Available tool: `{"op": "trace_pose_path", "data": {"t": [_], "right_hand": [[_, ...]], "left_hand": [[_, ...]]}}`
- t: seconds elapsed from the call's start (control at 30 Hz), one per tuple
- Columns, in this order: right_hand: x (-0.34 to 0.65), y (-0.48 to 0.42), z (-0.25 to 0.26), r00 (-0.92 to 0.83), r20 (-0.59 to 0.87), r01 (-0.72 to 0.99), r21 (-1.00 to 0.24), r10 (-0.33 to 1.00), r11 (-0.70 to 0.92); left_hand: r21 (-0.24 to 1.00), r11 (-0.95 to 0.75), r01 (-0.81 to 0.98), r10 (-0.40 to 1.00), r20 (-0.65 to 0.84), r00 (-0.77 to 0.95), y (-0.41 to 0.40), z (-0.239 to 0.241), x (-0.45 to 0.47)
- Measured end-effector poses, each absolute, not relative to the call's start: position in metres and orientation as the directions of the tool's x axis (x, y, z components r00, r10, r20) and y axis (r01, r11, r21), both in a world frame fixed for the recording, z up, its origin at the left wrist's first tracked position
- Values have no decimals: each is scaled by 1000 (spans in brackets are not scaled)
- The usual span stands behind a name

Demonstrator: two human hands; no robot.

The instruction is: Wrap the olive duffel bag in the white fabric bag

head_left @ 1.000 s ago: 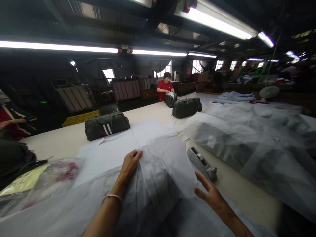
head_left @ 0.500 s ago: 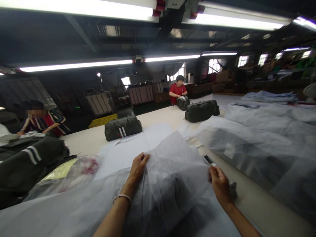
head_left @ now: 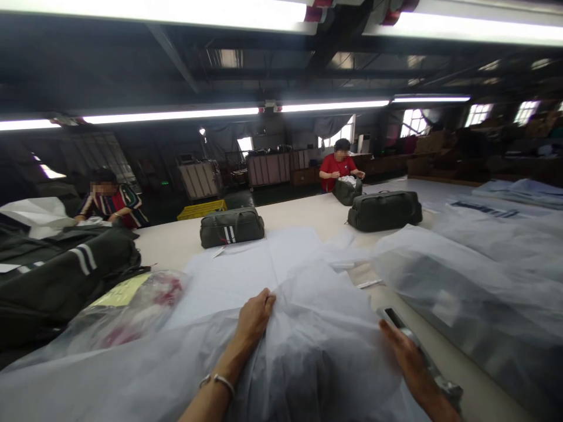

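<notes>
Compared with half a second back, the right hand [head_left: 407, 357] has dropped lower and slid toward the near edge of the bench [head_left: 303, 214]; before, it was lifted and pinching the sheet's right edge, and now it's laid along that edge just beside the tape dispenser [head_left: 417, 351]. Whether anything is actually gripped there can't be told, since the fingers are blurred. The left hand [head_left: 255, 316] has barely shifted: its fingers are curled and pressed together onto a fold of the white wrapping sheet [head_left: 316, 351], with a bangle [head_left: 217, 381] seen on the wrist. The view has also swung a bit left, so more of the dark bags [head_left: 61, 275] stacked at the left edge is shown.

The sheet is thin, hazy and see-through, crumpled into soft ridges, and it's draped over a dark shape right in front, near the bottom middle of the bench. More of the same sheeting is spread flat beyond it, and another wrapped bundle [head_left: 466, 293] is lying to the right. A green duffel with white stripes [head_left: 231, 227] is parked further back, with one more duffel [head_left: 385, 210] near a person in red [head_left: 338, 170]. A person in a striped top [head_left: 109, 202] is seated at the left.
</notes>
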State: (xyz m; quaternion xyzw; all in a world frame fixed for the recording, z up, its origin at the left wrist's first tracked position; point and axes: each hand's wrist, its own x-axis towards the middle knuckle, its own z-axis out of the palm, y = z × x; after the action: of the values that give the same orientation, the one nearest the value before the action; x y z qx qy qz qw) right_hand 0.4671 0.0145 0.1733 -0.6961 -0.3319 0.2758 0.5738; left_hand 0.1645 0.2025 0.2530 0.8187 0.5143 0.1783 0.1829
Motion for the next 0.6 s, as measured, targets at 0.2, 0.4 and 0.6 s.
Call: {"op": "trace_pose_path", "data": {"t": [0.2, 0.4, 0.6], "right_hand": [[478, 27, 201, 616, -5, 185, -971, 788, -151], [497, 13, 165, 724, -71, 176, -943, 686, -283], [497, 4, 182, 812, 229, 418, -870, 536, -261]], "left_hand": [[429, -455, 780, 877, 65, 476, 209, 265, 172], [589, -461, 663, 854, 91, 513, 213, 259, 183], [792, -282, 542, 863, -38, 505, 223, 244, 182]]}}
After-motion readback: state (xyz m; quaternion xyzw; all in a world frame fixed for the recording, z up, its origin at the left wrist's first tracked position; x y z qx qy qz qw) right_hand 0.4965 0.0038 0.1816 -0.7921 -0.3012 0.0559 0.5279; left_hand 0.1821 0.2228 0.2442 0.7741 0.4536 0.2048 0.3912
